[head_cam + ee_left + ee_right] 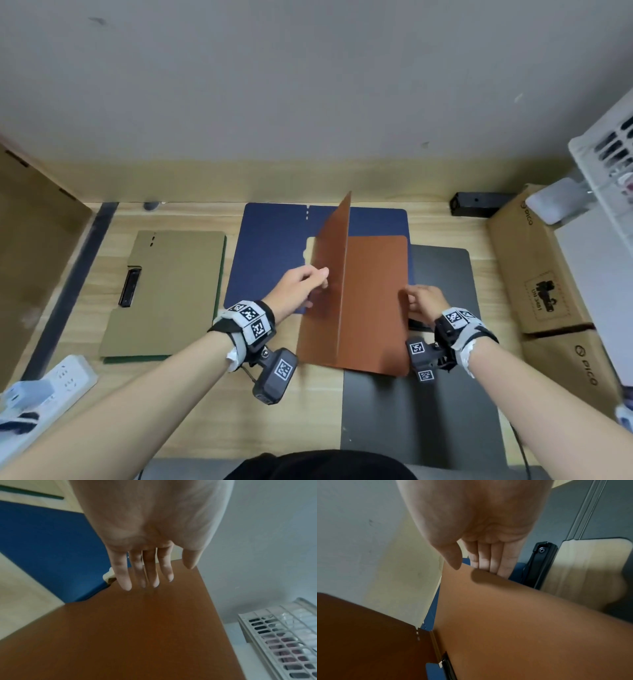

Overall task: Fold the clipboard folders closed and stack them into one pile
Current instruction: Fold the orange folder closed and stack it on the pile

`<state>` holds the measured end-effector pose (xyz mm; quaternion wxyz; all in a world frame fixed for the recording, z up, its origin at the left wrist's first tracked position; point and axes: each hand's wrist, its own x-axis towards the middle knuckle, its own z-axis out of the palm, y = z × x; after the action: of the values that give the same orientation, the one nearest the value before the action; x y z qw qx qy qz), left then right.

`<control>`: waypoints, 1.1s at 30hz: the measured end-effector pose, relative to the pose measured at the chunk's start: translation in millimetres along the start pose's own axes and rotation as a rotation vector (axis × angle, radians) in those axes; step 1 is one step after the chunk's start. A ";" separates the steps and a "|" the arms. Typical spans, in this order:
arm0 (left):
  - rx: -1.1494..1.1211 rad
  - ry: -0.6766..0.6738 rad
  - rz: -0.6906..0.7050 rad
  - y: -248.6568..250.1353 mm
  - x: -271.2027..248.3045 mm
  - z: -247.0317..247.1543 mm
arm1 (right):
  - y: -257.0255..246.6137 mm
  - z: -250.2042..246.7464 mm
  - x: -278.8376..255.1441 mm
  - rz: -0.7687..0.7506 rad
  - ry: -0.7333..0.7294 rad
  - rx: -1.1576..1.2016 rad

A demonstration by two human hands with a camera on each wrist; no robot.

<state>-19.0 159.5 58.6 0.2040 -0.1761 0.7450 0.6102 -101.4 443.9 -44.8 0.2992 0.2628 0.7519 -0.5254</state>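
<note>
A: Folder positions?

B: Blue folder [274, 246] lies open on the desk [191, 404]; the brown folder [373, 301] sits atop it, half folded (cover upright).

A: Grip state?

B: My left hand [301, 287] presses the cover with straight fingers; my right hand [424, 301] pinches the right edge.

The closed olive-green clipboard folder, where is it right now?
In the head view the olive-green clipboard folder lies flat on the wooden desk, left of the open blue folder.
</note>
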 end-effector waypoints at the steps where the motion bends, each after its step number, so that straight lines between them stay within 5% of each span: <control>1: 0.012 0.004 -0.025 -6.4 5.6 6.1 | -4.4 -1.3 -8.2 0.000 -0.014 0.034; 7: 0.130 0.129 -0.165 -52.8 35.3 18.5 | -13.9 -6.9 -25.4 0.014 -0.091 0.249; 15: 0.194 0.169 -0.420 -107.7 42.8 25.9 | 5.5 3.4 -16.9 0.034 -0.107 0.147; 25: -0.020 0.199 -0.399 -113.7 25.2 3.3 | 5.0 22.2 -28.7 -0.068 -0.105 -0.024; 33: -0.086 0.293 -0.277 -153.2 5.5 -86.7 | -30.0 118.6 -53.9 -0.151 -0.133 0.000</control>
<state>46.8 44.7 -57.6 0.1677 -0.3720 0.7087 0.5755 -65.3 317.9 -18.6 0.3082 0.1699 0.7480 -0.5627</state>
